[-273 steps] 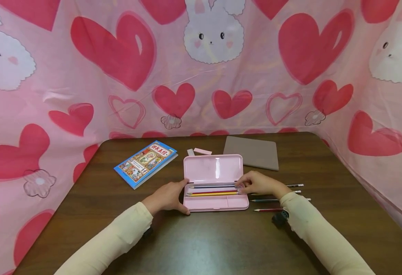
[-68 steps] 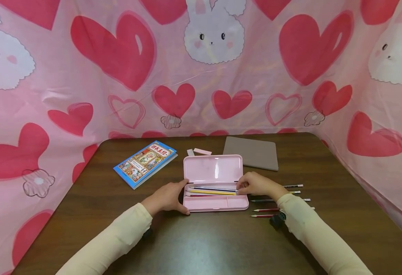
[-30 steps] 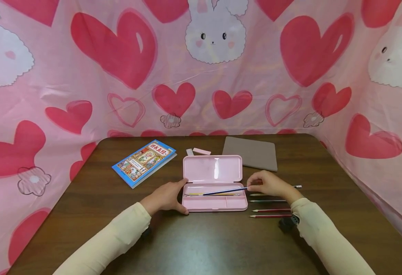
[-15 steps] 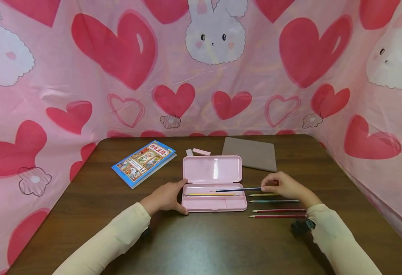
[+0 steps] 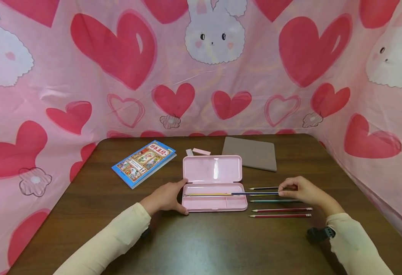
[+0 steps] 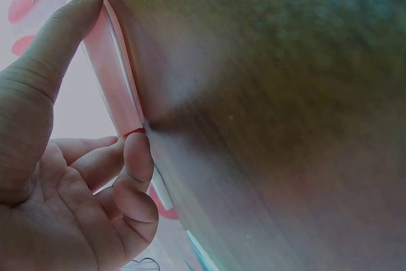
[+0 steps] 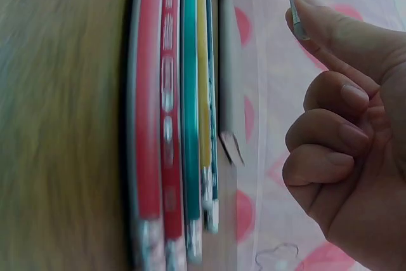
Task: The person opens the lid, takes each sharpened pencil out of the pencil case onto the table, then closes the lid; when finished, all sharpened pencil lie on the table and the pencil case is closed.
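In the head view my right hand (image 5: pixel 304 193) pinches a blue pencil (image 5: pixel 254 193) by its eraser end. The pencil points left, its tip above the pink pencil case (image 5: pixel 204 208). In the right wrist view thumb and forefinger grip the blue pencil (image 7: pixel 294 4), with the other fingers curled into the palm. The case lies with its lid up, and a yellow pencil (image 5: pixel 208 194) is in its long compartment. My left hand (image 5: pixel 164 196) holds the case's left end, thumb at the front corner and fingers at the back, also seen in the left wrist view.
Right of the case, several pencils lie roughly parallel, including a teal pencil (image 5: pixel 273 201) and a red pencil (image 5: pixel 280 216). Behind are a grey notebook (image 5: pixel 250 152), a pink block (image 5: pixel 201 151) and a smaller pale block (image 5: pixel 189 152). A blue-covered book (image 5: pixel 144 163) lies back left.
My right hand has lifted the blue pencil from the case and carried it right, over the row of pencils. Another red pencil has joined the row since the oldest frame. My left hand stays put.
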### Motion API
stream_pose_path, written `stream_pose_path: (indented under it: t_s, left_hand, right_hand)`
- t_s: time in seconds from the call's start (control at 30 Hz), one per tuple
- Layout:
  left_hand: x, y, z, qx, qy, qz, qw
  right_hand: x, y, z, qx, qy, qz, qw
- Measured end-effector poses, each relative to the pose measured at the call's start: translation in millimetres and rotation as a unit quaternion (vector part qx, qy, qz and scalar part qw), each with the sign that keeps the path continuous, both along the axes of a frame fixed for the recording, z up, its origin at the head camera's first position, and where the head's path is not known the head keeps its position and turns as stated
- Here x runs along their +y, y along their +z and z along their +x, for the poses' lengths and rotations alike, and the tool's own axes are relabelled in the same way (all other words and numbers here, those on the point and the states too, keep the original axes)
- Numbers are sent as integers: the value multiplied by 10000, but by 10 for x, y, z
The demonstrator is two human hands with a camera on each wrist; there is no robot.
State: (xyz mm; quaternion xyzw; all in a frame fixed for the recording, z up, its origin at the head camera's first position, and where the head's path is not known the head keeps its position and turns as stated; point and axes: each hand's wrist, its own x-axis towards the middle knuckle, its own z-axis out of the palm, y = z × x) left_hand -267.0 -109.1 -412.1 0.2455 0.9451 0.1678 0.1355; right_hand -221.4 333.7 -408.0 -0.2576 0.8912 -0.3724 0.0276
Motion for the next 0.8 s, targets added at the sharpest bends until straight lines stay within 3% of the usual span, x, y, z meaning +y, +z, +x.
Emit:
stream_pose_path:
  t_s: [0.17, 0.33, 0.8]
  left_hand:
    - [-9, -11, -1, -7, -50, 27, 10000]
    - [-15, -11, -2, 24, -54, 6, 10000]
    - [-7, -20, -16, 38, -29, -11, 10000]
  right_hand:
    - [159, -13, 93, 15, 65, -93, 9999]
    - [325, -47, 182, -40, 404, -318, 9987]
    - [596, -138, 311, -675, 1315, -647, 9869]
